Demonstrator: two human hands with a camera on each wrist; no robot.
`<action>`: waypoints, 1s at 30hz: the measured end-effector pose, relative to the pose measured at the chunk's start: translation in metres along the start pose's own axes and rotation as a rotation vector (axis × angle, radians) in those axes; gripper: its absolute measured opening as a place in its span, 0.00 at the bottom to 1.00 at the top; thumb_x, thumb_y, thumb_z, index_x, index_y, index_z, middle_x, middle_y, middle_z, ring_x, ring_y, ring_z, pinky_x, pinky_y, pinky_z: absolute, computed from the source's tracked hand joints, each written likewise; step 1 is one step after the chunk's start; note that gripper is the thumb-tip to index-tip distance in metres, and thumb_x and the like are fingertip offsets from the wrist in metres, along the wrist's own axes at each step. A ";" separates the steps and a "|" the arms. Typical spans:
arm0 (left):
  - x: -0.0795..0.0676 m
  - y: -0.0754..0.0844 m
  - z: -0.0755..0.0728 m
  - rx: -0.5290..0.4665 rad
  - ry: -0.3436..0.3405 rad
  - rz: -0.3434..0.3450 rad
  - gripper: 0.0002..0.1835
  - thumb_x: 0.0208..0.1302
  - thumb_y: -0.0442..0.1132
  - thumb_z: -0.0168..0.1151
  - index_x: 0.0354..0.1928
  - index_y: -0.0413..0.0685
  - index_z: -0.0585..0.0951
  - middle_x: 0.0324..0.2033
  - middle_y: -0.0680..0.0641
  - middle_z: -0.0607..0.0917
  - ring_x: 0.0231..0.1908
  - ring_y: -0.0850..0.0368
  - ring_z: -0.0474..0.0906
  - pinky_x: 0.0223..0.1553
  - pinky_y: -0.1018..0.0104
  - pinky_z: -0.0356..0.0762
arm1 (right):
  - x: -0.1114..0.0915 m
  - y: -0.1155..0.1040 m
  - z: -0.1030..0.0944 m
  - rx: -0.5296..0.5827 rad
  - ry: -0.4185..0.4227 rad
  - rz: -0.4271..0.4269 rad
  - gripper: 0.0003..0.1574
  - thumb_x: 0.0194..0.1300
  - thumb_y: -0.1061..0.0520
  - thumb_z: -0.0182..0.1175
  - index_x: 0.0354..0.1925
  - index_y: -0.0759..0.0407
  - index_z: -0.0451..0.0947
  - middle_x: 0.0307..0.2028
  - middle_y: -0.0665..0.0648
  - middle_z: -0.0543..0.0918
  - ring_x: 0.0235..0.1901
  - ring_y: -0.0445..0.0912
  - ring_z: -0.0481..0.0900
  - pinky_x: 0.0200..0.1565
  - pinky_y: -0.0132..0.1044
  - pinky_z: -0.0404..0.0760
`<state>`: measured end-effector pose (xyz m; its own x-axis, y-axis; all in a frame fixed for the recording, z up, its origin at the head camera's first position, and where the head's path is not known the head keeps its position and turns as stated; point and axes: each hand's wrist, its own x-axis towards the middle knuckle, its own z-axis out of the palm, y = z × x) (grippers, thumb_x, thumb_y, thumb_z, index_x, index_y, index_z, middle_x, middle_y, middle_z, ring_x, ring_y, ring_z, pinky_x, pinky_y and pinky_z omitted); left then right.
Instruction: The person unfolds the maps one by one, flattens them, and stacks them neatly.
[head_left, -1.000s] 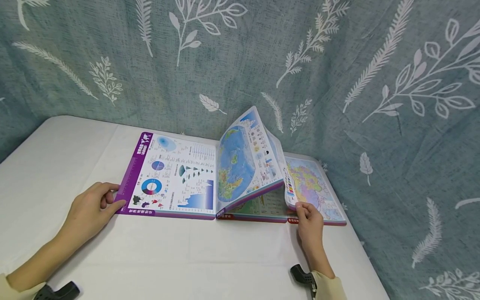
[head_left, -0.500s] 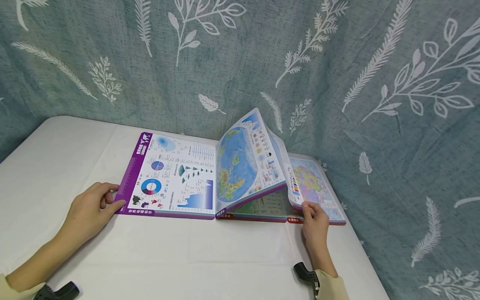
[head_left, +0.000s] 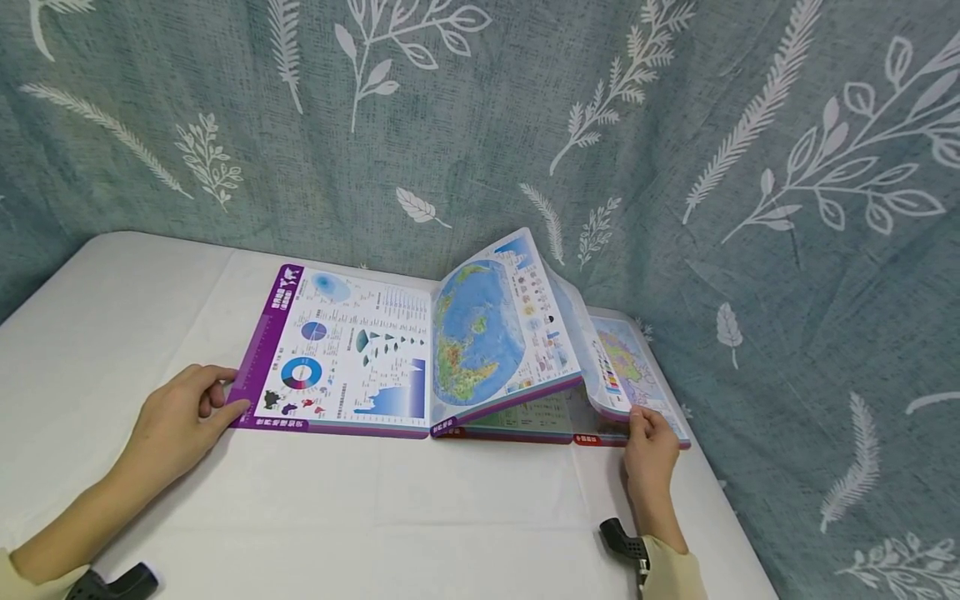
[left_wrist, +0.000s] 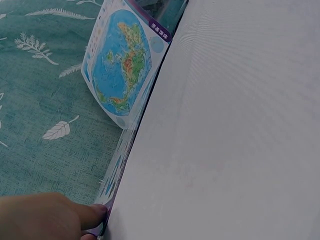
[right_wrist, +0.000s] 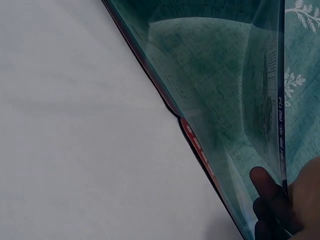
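A glossy folding map [head_left: 337, 350] with purple-edged panels lies on the white table, its left panel of charts flat. My left hand [head_left: 176, 421] grips that panel's purple left edge; in the left wrist view its fingers [left_wrist: 92, 215] are at the corner. The middle world-map panel [head_left: 480, 333] slants up from its left fold, bent back at a crease into another raised panel [head_left: 600, 367]. My right hand [head_left: 651, 450] pinches the near right corner of this second raised panel. Beneath, flat panels with a coloured map [head_left: 626, 354] are partly covered.
A white cloth covers the table [head_left: 412, 517]. Behind it and along the right hangs a teal curtain [head_left: 450, 125] with white leaf prints. A black wrist-worn device [head_left: 622, 537] sits at the right sleeve, and another black device [head_left: 120, 581] at the left sleeve.
My right hand has moved to the right, drawing the raised panel's corner along. The raised crease sits lower and farther right, covering more of the map below. The left hand has stayed put.
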<state>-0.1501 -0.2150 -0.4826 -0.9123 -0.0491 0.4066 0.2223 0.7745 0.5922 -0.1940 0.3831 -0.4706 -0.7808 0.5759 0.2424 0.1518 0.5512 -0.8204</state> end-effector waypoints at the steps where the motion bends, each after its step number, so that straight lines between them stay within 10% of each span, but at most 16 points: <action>1: 0.000 0.000 0.000 0.000 0.001 0.001 0.24 0.56 0.32 0.80 0.53 0.31 0.83 0.28 0.48 0.74 0.30 0.55 0.68 0.28 0.69 0.60 | 0.001 0.000 -0.001 0.004 0.007 0.011 0.18 0.81 0.57 0.54 0.55 0.69 0.83 0.36 0.63 0.87 0.25 0.34 0.71 0.25 0.28 0.68; 7: 0.000 0.001 -0.001 -0.003 -0.006 -0.005 0.24 0.56 0.32 0.80 0.53 0.32 0.83 0.28 0.49 0.74 0.30 0.54 0.68 0.28 0.68 0.60 | 0.005 0.001 -0.006 0.022 0.033 0.072 0.19 0.81 0.58 0.51 0.57 0.68 0.83 0.24 0.45 0.73 0.30 0.41 0.68 0.27 0.31 0.65; 14: 0.000 0.001 -0.001 -0.005 -0.008 -0.006 0.24 0.56 0.32 0.80 0.53 0.32 0.83 0.28 0.49 0.74 0.30 0.55 0.68 0.28 0.68 0.60 | 0.001 -0.001 -0.012 -0.020 0.085 0.030 0.24 0.84 0.54 0.45 0.58 0.67 0.82 0.50 0.66 0.87 0.44 0.41 0.75 0.44 0.32 0.68; 30: 0.000 0.000 -0.001 0.000 -0.001 0.008 0.24 0.56 0.32 0.80 0.54 0.32 0.83 0.28 0.49 0.74 0.30 0.55 0.67 0.28 0.68 0.60 | 0.005 0.006 -0.015 -0.081 0.128 0.044 0.39 0.73 0.30 0.60 0.55 0.62 0.84 0.46 0.65 0.89 0.30 0.30 0.72 0.34 0.26 0.68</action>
<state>-0.1494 -0.2157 -0.4820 -0.9108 -0.0425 0.4107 0.2296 0.7746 0.5893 -0.1877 0.3982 -0.4661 -0.6895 0.6699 0.2755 0.2367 0.5678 -0.7884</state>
